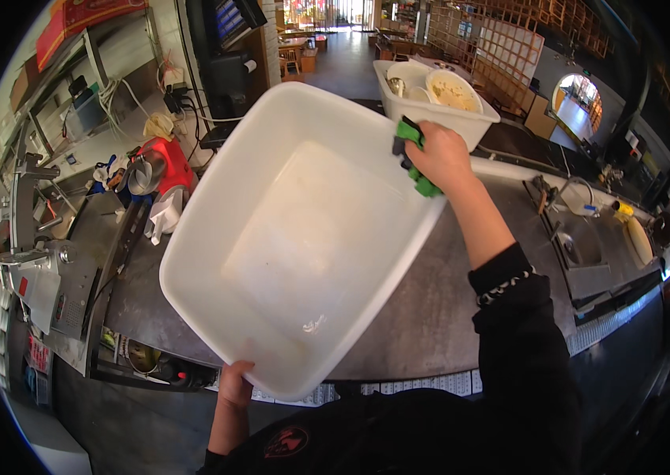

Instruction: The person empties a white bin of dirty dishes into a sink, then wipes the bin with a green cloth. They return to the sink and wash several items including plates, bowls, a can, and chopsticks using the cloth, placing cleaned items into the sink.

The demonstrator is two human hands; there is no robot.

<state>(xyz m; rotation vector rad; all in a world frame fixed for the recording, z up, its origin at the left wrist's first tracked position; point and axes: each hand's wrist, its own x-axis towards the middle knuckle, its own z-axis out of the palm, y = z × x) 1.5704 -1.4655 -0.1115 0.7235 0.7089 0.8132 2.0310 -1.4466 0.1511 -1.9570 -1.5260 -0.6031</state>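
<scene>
Gripping large white rectangular plastic tub [295, 222] by near corner, left hand [234, 386] likely steadies it; right hand [442, 154] clutches bunched green-and-black cloth [404, 145] at right rim.

Head cam, fisheye, looks fwd & down fr. above at nearby white tub [287, 226] & counter [410, 332].
</scene>
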